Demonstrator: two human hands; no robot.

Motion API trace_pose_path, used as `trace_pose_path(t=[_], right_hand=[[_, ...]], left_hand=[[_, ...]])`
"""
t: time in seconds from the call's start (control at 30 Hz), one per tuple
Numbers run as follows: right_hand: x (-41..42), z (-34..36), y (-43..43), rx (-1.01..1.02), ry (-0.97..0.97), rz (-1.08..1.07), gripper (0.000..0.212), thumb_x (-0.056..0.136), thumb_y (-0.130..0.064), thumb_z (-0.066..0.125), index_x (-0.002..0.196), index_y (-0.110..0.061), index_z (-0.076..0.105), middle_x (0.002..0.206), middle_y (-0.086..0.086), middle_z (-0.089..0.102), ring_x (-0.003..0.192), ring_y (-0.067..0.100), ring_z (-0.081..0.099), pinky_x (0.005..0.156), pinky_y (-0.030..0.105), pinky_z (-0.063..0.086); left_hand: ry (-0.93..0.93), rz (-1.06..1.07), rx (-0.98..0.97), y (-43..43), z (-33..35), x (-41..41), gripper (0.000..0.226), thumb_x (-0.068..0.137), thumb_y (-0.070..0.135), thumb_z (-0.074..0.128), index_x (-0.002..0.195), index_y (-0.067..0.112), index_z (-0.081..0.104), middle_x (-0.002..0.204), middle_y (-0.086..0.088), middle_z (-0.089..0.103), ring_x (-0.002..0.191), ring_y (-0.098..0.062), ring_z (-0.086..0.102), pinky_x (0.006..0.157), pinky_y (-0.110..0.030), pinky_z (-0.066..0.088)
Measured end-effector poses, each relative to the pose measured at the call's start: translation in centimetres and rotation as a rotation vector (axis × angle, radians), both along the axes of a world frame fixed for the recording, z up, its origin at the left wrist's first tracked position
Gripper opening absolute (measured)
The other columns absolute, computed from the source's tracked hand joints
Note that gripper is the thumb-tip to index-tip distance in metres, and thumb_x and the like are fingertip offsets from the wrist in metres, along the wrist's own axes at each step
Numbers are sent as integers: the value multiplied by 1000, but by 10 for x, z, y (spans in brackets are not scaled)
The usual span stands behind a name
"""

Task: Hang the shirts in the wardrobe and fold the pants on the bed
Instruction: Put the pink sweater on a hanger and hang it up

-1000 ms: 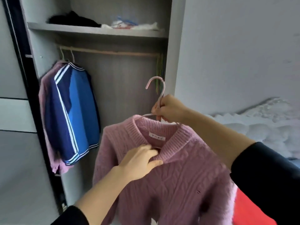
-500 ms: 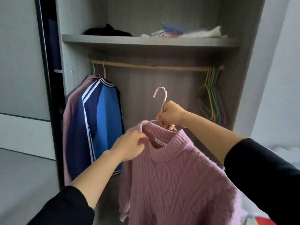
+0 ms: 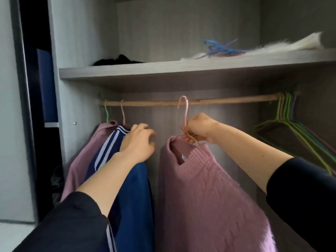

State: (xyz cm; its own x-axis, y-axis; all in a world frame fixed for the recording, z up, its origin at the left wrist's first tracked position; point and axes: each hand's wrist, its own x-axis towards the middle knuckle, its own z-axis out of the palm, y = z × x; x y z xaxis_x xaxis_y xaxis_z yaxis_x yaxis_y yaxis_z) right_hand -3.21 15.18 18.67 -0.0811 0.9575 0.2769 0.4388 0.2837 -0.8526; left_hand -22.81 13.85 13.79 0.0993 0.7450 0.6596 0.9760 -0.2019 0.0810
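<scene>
Pink wire sits in the right hand [image 3: 199, 129], whose fingers curl tightly round the neck of a pink hanger [image 3: 185, 113] just under its hook. A pink sweater [image 3: 209, 197] hangs from that hanger, its ribbed collar directly below the knuckles and its cable-knit body falling to the bottom edge of the view. The hook is lifted to the level of the wooden rod [image 3: 227, 101] inside the wardrobe [image 3: 81, 42] and crosses in front of it; whether it rests on the rod cannot be told.

To the left, well apart from the sweater, the left hand [image 3: 140, 142] is blurred, its fingers loosely spread and gripping nothing, at the shoulder of a blue jacket [image 3: 134, 197] with white stripes. The jacket hangs from the rod, and a mauve top [image 3: 81, 160] hangs beside it nearer the wardrobe's left wall. Black sleeves [image 3: 300, 197] cover both forearms.

A bunch of empty hangers [image 3: 285, 113], green, pink and blue, hangs at the rod's right end. Above the rod, the shelf [image 3: 163, 71] carries a black garment [image 3: 118, 60], a few blue hangers [image 3: 221, 50] and a white furry piece [image 3: 272, 46].
</scene>
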Motion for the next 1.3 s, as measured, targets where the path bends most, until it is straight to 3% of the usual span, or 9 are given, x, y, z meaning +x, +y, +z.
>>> trace_pose_path(t=[0.17,0.33,0.53,0.7,0.9,1.0,1.07,1.17,1.3], right_hand=[[-45,24,57,70,97,-65,20,87,3,51,98,16,60,84,31,62,65,32,58,77,49,53],[-82,34,104,116,104,-165,12,86,2,55,93,10,62,56,17,58,39,22,54,54,35,53],[-123,33,145,104,152,-179,18,86,2,57,103,6,61,73,18,64,52,24,61,55,31,55],[-148,21,155,83,78,-141,7,77,3,60,78,0,66,61,7,60,50,14,58,46,20,49],[-173,6,161,132,38,-56,16,71,2,60,59,-8,62,55,6,58,53,18,56,45,22,41],[-175,-1,160,129,23,22,9,76,-2,62,79,-6,69,71,9,64,72,24,64,66,35,55],[-171,-2,159,118,-40,97,21,79,-7,67,100,-4,69,87,10,67,87,25,66,81,36,56],[-149,4,158,178,-206,81,49,84,-21,70,129,-7,57,116,10,63,106,21,60,87,24,48],[-87,3,149,297,-366,-89,48,87,-33,67,129,-12,56,125,7,60,112,21,57,86,21,43]], left_hand=[[-40,-3,57,62,52,-51,45,89,27,54,134,25,49,148,-3,33,137,-24,25,104,-42,35],[-93,68,75,110,77,-89,65,87,33,57,146,31,30,158,-7,14,142,-32,23,107,-44,35],[-118,95,27,139,80,-121,75,86,32,60,150,28,21,159,-9,10,146,-29,8,117,-43,18],[-49,42,74,145,70,-134,82,83,28,63,151,27,16,158,-4,14,144,-26,15,115,-41,20],[-39,17,100,145,69,-140,81,83,26,63,150,29,19,158,-2,16,144,-26,18,116,-42,20],[-62,1,99,145,69,-136,80,83,25,63,150,26,20,158,-3,17,144,-25,17,115,-40,21],[-83,2,73,144,71,-132,79,85,26,62,151,23,20,158,-3,16,145,-23,15,115,-38,20],[-121,-5,59,140,77,-117,73,87,29,61,150,24,24,157,-5,17,144,-26,16,115,-39,20],[-101,-35,96,134,86,-70,72,87,28,59,149,28,24,158,-9,14,144,-30,16,116,-42,14]])
